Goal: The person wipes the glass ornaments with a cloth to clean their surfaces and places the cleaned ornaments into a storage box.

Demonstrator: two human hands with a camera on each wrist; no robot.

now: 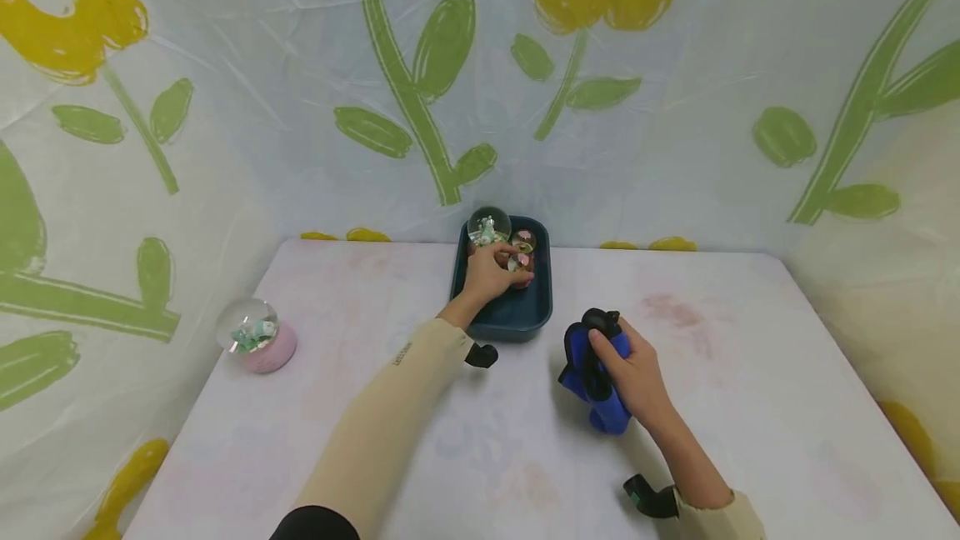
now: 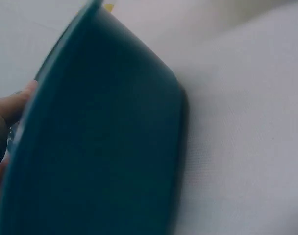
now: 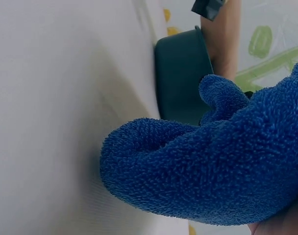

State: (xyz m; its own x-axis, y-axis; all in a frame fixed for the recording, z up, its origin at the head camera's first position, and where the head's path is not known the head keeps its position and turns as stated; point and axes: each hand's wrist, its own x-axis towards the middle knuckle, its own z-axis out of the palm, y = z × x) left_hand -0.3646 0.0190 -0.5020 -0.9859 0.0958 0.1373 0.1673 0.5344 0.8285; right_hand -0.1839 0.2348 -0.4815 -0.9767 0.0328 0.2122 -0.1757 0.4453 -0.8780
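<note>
Here, the left hand (image 1: 489, 273) pinches a small globe (image 1: 517, 262) inside the tray (image 1: 501, 328); right of the tray, the right hand (image 1: 639, 367) grips a blue cloth (image 3: 203, 171) over the whitish table (image 1: 750, 407), and behind the tray hangs a flower-printed sheet (image 1: 285, 107).

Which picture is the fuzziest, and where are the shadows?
Left wrist: fuzziest, the tray dark and soft-edged; right wrist: blue cloth fairly crisp, soft shadow on the table; head: clearer than left wrist, faint shadow beside the cloth.
</note>
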